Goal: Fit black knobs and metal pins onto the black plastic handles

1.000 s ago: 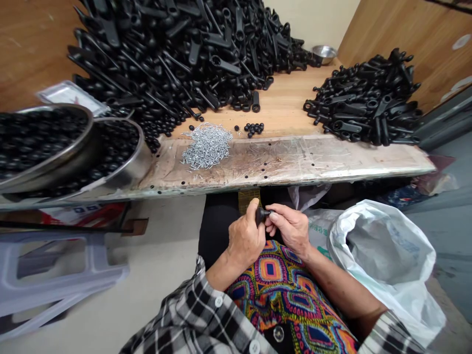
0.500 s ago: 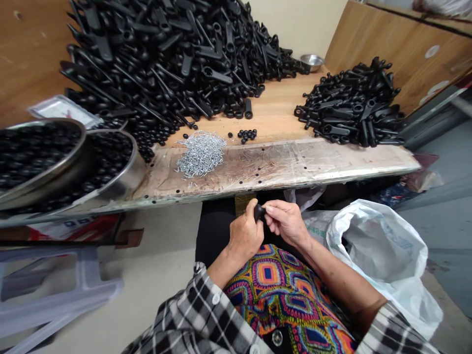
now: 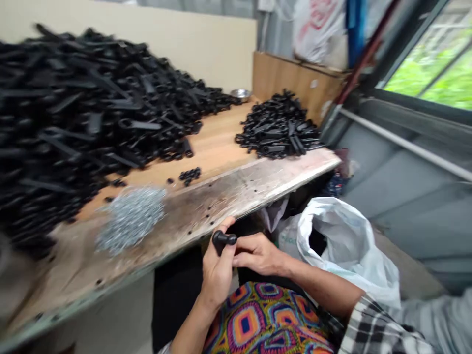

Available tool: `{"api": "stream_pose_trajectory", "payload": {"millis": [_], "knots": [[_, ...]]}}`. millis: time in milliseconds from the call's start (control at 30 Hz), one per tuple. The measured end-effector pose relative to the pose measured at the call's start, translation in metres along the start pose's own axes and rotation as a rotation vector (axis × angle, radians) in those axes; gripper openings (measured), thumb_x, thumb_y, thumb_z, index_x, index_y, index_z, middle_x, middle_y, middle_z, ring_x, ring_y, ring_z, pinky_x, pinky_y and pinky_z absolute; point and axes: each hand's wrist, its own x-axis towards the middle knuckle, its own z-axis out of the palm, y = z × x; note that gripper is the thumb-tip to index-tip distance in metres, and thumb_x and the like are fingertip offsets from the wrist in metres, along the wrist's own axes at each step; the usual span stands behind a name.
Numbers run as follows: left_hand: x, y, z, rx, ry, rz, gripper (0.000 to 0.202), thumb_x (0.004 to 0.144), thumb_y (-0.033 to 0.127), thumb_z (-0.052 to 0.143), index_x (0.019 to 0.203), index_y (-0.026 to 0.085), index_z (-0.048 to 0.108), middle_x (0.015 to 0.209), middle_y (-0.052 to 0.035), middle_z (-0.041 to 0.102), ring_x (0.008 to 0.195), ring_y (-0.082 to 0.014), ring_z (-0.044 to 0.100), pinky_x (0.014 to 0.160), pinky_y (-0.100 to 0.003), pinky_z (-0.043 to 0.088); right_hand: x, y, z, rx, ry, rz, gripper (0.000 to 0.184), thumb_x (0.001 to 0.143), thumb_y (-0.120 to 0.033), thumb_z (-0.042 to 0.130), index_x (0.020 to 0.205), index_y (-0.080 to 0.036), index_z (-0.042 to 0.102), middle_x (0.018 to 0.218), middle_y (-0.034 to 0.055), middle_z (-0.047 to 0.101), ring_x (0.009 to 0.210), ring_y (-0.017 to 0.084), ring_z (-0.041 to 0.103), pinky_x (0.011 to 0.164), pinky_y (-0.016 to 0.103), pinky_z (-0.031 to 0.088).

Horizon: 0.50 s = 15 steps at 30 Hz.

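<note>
Just below the middle of the frame, the left hand (image 3: 216, 268) is gripping a black part (image 3: 222, 239), thumb and fingers closed around its body while a rounded end is pointing right. The right hand (image 3: 260, 254) is curling its fingers just beside that end, thumb and forefinger slightly parted — whether they are pinching anything small, I cannot tell. The black part is looking light, stiff and hardly fragile; its smooth, faintly shiny surface is probably making it a little slippery, so the thicker body is seeming the safer hold, leaving the rounded end clear. The front edge of the bench (image 3: 245, 183) is slanting from lower left to right of centre, passing close to the left forefinger and limiting room there. Metal pins (image 3: 132, 219) are lying heaped left of centre near that edge, a large black pile (image 3: 110, 103) is filling the upper left, and a smaller black heap (image 3: 278, 128) is sitting right of upper centre. Lower right, an open white bag (image 3: 342, 270) is standing near the right forearm — a patterned apron (image 3: 247, 322) is lying close below both hands.
</note>
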Motion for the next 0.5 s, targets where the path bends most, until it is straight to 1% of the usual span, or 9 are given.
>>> {"api": "stream_pose_trajectory", "payload": {"millis": [67, 133, 200, 233, 267, 300, 400, 433, 500], "knots": [[0.011, 0.007, 0.009, 0.053, -0.076, 0.044, 0.046, 0.084, 0.045, 0.043, 0.122, 0.02, 0.047, 0.127, -0.0078, 0.048, 0.11, -0.0228, 0.049, 0.099, -0.038, 0.035, 0.003, -0.005, -0.012, 0.045, -0.017, -0.001, 0.019, 0.072, -0.029, 0.062, 0.082, -0.014, 0.066, 0.07, -0.003, 0.058, 0.067, 0.01, 0.052, 0.066, 0.022, 0.042], [0.02, 0.011, 0.018, 0.079, -0.172, 0.119, 0.052, 0.084, 0.046, 0.041, 0.13, 0.021, 0.038, 0.133, -0.0079, 0.042, 0.115, -0.0242, 0.045, 0.099, -0.039, 0.035, 0.001, -0.013, -0.031, 0.077, 0.032, 0.05, 0.019, 0.068, -0.03, 0.066, 0.075, -0.012, 0.064, 0.061, -0.0042, 0.053, 0.057, 0.007, 0.048, 0.056, 0.019, 0.04], [0.027, 0.013, 0.022, 0.088, -0.21, 0.219, 0.056, 0.083, 0.044, 0.043, 0.133, 0.022, 0.032, 0.136, -0.0081, 0.038, 0.121, -0.0251, 0.039, 0.098, -0.039, 0.036, -0.005, -0.023, -0.056, 0.038, 0.164, 0.092, 0.019, 0.066, -0.03, 0.067, 0.071, -0.012, 0.062, 0.053, -0.0054, 0.049, 0.047, 0.005, 0.043, 0.045, 0.016, 0.035], [0.031, 0.013, 0.022, 0.09, -0.183, 0.265, 0.056, 0.082, 0.042, 0.046, 0.133, 0.022, 0.032, 0.135, -0.0082, 0.038, 0.123, -0.025, 0.038, 0.098, -0.039, 0.036, -0.008, -0.029, -0.072, -0.005, 0.262, 0.099, 0.019, 0.066, -0.03, 0.067, 0.07, -0.012, 0.061, 0.051, -0.0055, 0.049, 0.044, 0.005, 0.042, 0.042, 0.016, 0.034], [0.035, 0.012, 0.02, 0.094, -0.122, 0.309, 0.057, 0.08, 0.039, 0.05, 0.131, 0.022, 0.033, 0.133, -0.0083, 0.041, 0.123, -0.0246, 0.038, 0.097, -0.038, 0.037, -0.011, -0.035, -0.091, -0.063, 0.374, 0.094, 0.019, 0.066, -0.029, 0.067, 0.071, -0.012, 0.062, 0.051, -0.005, 0.05, 0.043, 0.005, 0.044, 0.04, 0.015, 0.034], [0.04, 0.009, 0.017, 0.104, -0.029, 0.35, 0.058, 0.077, 0.037, 0.054, 0.13, 0.023, 0.034, 0.13, -0.0084, 0.043, 0.121, -0.0244, 0.04, 0.095, -0.038, 0.038, -0.013, -0.041, -0.112, -0.128, 0.489, 0.078, 0.019, 0.066, -0.029, 0.067, 0.073, -0.012, 0.062, 0.052, -0.0042, 0.052, 0.042, 0.005, 0.045, 0.039, 0.015, 0.034], [0.061, -0.004, -0.001, 0.183, 0.309, 0.468, 0.063, 0.066, 0.035, 0.062, 0.123, 0.02, 0.04, 0.117, -0.0088, 0.053, 0.108, -0.0254, 0.052, 0.086, -0.04, 0.045, -0.015, -0.05, -0.187, -0.305, 0.823, 0.019, 0.027, 0.066, -0.028, 0.066, 0.088, -0.011, 0.063, 0.055, -0.0023, 0.057, 0.037, 0.005, 0.045, 0.033, 0.014, 0.032], [0.068, -0.01, -0.007, 0.202, 0.394, 0.511, 0.063, 0.063, 0.035, 0.064, 0.12, 0.018, 0.042, 0.115, -0.0091, 0.054, 0.103, -0.0257, 0.055, 0.082, -0.041, 0.046, -0.014, -0.05, -0.212, -0.353, 0.93, 0.003, 0.025, 0.067, -0.024, 0.065, 0.087, -0.009, 0.063, 0.053, -0.0025, 0.055, 0.035, 0.005, 0.043, 0.031, 0.014, 0.03], [0.082, -0.022, -0.017, 0.203, 0.479, 0.548, 0.06, 0.058, 0.031, 0.065, 0.112, 0.014, 0.045, 0.111, -0.0094, 0.056, 0.095, -0.0259, 0.059, 0.077, -0.041, 0.048, -0.012, -0.049, -0.26, -0.436, 1.144, 0.038, 0.02, 0.068, -0.016, 0.061, 0.086, -0.007, 0.061, 0.047, -0.0033, 0.051, 0.032, 0.004, 0.04, 0.03, 0.013, 0.027]]}}
